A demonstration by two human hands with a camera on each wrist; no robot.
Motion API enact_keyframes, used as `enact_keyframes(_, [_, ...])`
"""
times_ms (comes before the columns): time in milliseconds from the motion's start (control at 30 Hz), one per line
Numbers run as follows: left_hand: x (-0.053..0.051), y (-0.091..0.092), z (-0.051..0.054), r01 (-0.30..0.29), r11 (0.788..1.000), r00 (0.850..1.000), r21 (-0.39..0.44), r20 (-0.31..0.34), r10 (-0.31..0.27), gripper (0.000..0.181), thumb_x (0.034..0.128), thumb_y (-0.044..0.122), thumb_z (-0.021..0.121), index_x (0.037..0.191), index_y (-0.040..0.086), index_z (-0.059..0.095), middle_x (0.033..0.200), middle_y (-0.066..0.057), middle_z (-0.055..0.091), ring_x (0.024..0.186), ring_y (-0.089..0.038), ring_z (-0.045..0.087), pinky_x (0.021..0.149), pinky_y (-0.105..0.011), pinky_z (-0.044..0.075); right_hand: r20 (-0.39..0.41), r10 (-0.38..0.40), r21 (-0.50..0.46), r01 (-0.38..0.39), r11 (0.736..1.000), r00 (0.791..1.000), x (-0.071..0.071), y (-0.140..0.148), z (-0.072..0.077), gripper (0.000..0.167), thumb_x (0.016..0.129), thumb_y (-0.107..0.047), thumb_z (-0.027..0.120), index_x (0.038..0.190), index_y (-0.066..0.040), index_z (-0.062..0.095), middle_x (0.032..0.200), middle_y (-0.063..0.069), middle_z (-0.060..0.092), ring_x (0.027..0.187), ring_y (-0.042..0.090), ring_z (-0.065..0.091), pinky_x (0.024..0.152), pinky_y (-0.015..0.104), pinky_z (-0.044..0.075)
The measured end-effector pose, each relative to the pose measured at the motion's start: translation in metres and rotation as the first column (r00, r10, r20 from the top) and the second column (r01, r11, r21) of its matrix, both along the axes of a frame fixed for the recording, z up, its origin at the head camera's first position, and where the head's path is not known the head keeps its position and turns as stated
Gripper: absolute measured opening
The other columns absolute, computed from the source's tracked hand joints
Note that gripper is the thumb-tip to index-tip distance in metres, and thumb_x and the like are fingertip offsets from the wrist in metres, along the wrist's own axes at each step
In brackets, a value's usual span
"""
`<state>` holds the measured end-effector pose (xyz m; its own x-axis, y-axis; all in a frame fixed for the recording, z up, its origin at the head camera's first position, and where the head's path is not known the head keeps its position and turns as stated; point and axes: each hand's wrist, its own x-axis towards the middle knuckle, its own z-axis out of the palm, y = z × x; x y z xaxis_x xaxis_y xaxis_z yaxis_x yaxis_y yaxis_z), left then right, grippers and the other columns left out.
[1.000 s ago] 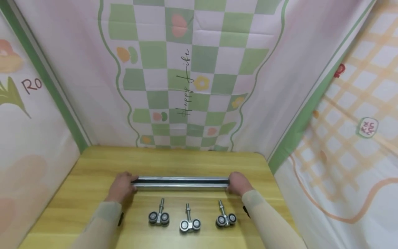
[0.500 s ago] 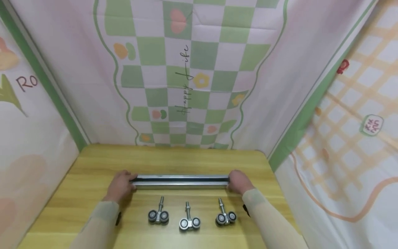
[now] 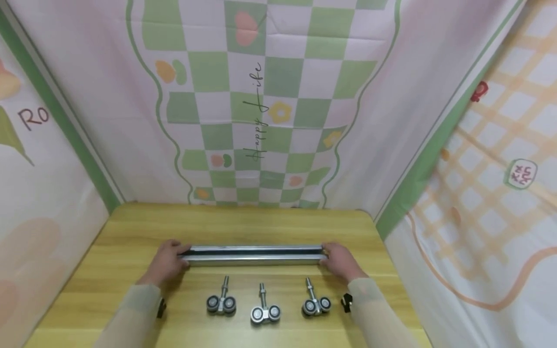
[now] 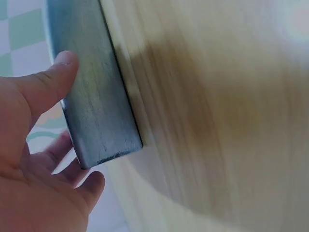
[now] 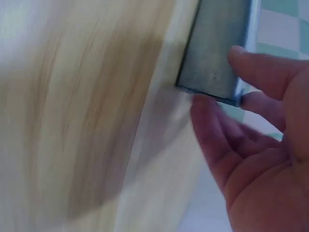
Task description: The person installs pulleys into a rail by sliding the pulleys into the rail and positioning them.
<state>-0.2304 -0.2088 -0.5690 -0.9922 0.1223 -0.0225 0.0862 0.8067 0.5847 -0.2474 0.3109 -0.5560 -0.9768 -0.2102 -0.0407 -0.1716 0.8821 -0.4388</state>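
Observation:
A silver metal channel rail [image 3: 256, 258] lies crosswise over the table, its long slot facing up. My left hand [image 3: 167, 261] holds its left end; in the left wrist view the thumb [image 4: 65, 65] presses the near side while other fingers reach behind it. At the right end, my right hand [image 3: 341, 261] pinches the rail, thumb [image 5: 246, 60] on the side and a fingertip touching the end edge. In front of the rail lie three roller trolleys with threaded bolts: a left trolley [image 3: 222, 303], a middle trolley [image 3: 264, 313] and a right trolley [image 3: 316, 305].
The wooden table [image 3: 243, 222] has rounded far corners. A patterned cloth [image 3: 209, 101] hangs behind it, and more printed cloth [image 3: 491, 203] drapes at the right. Cloth also covers the left side [image 3: 48, 203]. A black strap piece [image 3: 347, 302] shows by the right sleeve.
My right hand has slid a little to the right, baring more of the rail's right end. My left hand has shifted slightly left. The trolleys have stayed where they lie.

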Motion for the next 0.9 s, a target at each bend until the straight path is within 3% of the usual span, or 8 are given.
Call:
enact_keyframes(100, [-0.002,-0.007,-0.004,-0.005,0.996,0.999,0.091,0.039,0.001,0.056,0.0861,0.012,0.073,0.138,-0.002,0.056,0.144,-0.039,0.031,0.128,-0.060,0.033,0.105,-0.070,0.028,0.028,-0.046,-0.051,0.047,0.998,0.999,0.006,0.001,0.002,0.065,0.089,-0.014,0.073,0.142,0.011,0.044,0.141,0.032,0.047,0.130,0.049,0.042,0.109,0.061,0.031])
enact_keyframes(200, [-0.003,-0.015,-0.006,-0.031,0.981,0.996,0.193,0.087,0.014,0.070,0.0877,0.019,0.073,0.147,-0.002,0.042,0.149,-0.037,0.026,0.133,-0.059,0.028,0.107,-0.070,0.023,0.055,-0.095,-0.067,0.099,0.993,0.994,0.016,0.002,0.004,0.071,0.090,-0.017,0.072,0.145,0.012,0.037,0.143,0.035,0.042,0.131,0.053,0.039,0.109,0.063,0.029])
enact_keyframes(333, [-0.002,-0.026,-0.007,-0.079,0.954,0.988,0.289,0.150,0.036,0.086,0.0885,0.025,0.073,0.157,0.004,0.024,0.154,-0.033,0.022,0.137,-0.056,0.024,0.108,-0.071,0.019,0.106,-0.154,-0.081,0.163,0.983,0.982,0.033,-0.001,0.012,0.070,0.090,-0.021,0.070,0.143,0.014,0.038,0.137,0.038,0.047,0.124,0.055,0.045,0.105,0.065,0.035])
enact_keyframes(600, [-0.005,-0.039,-0.015,-0.090,0.918,0.980,0.386,0.199,0.013,0.092,0.0895,0.013,0.071,0.158,0.002,0.011,0.156,-0.029,0.025,0.137,-0.052,0.030,0.110,-0.064,0.025,0.166,-0.148,-0.151,0.173,0.973,0.975,0.055,-0.011,0.020,0.056,0.088,-0.020,0.073,0.128,0.015,0.054,0.114,0.030,0.064,0.105,0.045,0.061,0.090,0.058,0.050])
enact_keyframes(900, [-0.005,-0.039,-0.018,-0.116,0.911,0.978,0.397,0.204,0.035,0.080,0.0893,0.007,0.070,0.154,-0.003,0.023,0.154,-0.030,0.028,0.136,-0.052,0.031,0.111,-0.063,0.026,0.205,-0.127,-0.146,0.159,0.976,0.970,0.060,-0.026,0.016,0.051,0.085,-0.020,0.076,0.123,0.010,0.061,0.108,0.020,0.066,0.100,0.038,0.063,0.087,0.057,0.052])
